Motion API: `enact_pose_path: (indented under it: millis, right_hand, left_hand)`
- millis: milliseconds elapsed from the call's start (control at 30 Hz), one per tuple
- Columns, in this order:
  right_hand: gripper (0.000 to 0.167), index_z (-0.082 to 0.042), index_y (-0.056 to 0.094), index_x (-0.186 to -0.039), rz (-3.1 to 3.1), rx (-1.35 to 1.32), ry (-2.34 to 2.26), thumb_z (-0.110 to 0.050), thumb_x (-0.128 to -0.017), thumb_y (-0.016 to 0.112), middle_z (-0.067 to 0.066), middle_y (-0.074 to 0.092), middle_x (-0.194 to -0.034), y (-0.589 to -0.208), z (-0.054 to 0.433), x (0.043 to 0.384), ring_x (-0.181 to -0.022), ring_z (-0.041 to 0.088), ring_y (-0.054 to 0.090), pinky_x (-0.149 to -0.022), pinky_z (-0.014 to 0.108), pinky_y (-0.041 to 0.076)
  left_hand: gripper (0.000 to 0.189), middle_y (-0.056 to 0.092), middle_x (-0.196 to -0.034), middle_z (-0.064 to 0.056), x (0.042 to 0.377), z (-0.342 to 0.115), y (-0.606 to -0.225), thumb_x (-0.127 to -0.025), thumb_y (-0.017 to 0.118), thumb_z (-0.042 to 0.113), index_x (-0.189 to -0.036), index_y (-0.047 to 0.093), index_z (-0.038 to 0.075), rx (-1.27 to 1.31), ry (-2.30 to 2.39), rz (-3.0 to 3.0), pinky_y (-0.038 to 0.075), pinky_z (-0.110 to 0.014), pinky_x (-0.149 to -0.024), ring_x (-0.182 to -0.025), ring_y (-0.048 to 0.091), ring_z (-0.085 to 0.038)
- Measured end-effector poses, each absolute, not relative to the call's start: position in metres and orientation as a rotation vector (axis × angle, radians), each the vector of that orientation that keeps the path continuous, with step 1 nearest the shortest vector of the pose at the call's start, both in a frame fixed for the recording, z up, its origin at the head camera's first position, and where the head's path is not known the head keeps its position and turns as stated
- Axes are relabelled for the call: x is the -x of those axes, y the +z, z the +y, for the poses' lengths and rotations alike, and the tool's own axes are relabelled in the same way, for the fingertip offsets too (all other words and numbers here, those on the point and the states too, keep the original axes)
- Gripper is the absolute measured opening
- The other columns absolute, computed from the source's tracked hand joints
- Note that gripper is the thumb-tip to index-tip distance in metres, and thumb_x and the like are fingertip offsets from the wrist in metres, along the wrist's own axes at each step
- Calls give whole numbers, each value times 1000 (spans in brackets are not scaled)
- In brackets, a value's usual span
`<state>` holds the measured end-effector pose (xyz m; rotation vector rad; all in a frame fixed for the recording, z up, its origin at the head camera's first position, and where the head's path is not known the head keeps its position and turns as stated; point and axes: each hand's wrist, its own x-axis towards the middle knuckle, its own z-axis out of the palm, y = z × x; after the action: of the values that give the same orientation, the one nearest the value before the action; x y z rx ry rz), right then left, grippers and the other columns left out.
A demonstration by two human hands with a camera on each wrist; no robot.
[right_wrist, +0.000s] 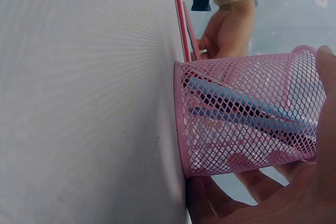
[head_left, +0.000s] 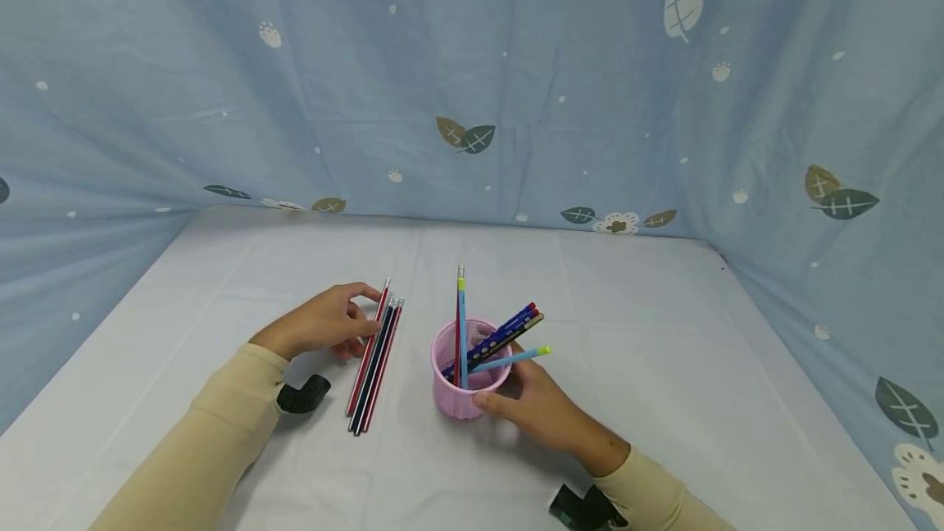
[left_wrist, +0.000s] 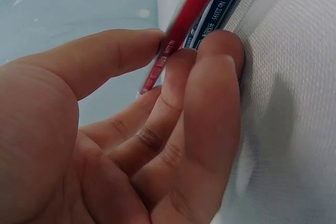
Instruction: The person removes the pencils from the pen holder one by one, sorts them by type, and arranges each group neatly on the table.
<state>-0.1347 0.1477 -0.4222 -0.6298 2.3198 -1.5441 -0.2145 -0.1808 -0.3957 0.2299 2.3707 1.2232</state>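
My left hand [head_left: 320, 322] is at a small row of pencils lying on the table. Between its thumb and fingers it pinches a red pencil [left_wrist: 197, 6], at the row's left side. Dark blue pencils [head_left: 368, 382] and another red pencil [head_left: 383, 367] lie close beside it. My right hand [head_left: 542, 408] grips a pink mesh pen holder [head_left: 456, 406], thumb near the rim and fingers around the far side. The holder stands upright on the table. Inside it lean light blue pencils [head_left: 463, 330], dark blue patterned pencils [head_left: 509, 328] and a red one, partly hidden.
A white cloth covers the table [head_left: 634, 301]. Behind it and along the sides hangs a blue curtain [head_left: 575, 105] with leaf and paw prints. A black wrist device [head_left: 304, 394] sits on the left sleeve, and another [head_left: 583, 508] on the right.
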Motion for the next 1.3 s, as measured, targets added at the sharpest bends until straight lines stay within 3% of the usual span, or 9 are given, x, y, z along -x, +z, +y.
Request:
enact_pose_path:
  millis: [233,700,1067,1300]
  right_hand:
    - [74,-21,32,-155,2341,614,-1521,-33,-93,71,1,55,-145,-422,148,134,-129,20,55,-106,32,44]
    - [74,-19,33,-154,2327,621,-1530,-33,-93,71,2,55,-144,-423,148,135,-127,21,56,-102,24,45]
    - [76,-20,31,-156,2329,601,-1514,-37,-93,70,2,53,-146,-423,149,134,-129,21,55,-106,35,46]
    - [75,-19,31,-155,2316,604,-1524,-36,-93,70,3,54,-145,-424,149,135,-127,22,57,-101,24,46]
  left_hand:
    - [55,68,-90,-12,214,-180,-396,-94,67,16,-143,44,4,-241,1163,2409,58,-36,-58,-66,68,-19]
    - [59,66,-90,-14,212,-178,-397,-94,67,13,-146,40,4,-234,1171,2393,59,-35,-57,-61,66,-19]
    - [63,63,-92,-14,210,-177,-398,-93,68,11,-147,38,10,-235,1132,2400,59,-35,-57,-61,66,-18]
    - [63,62,-94,-15,207,-175,-396,-93,68,11,-148,38,10,-238,1105,2422,59,-35,-56,-61,66,-18]
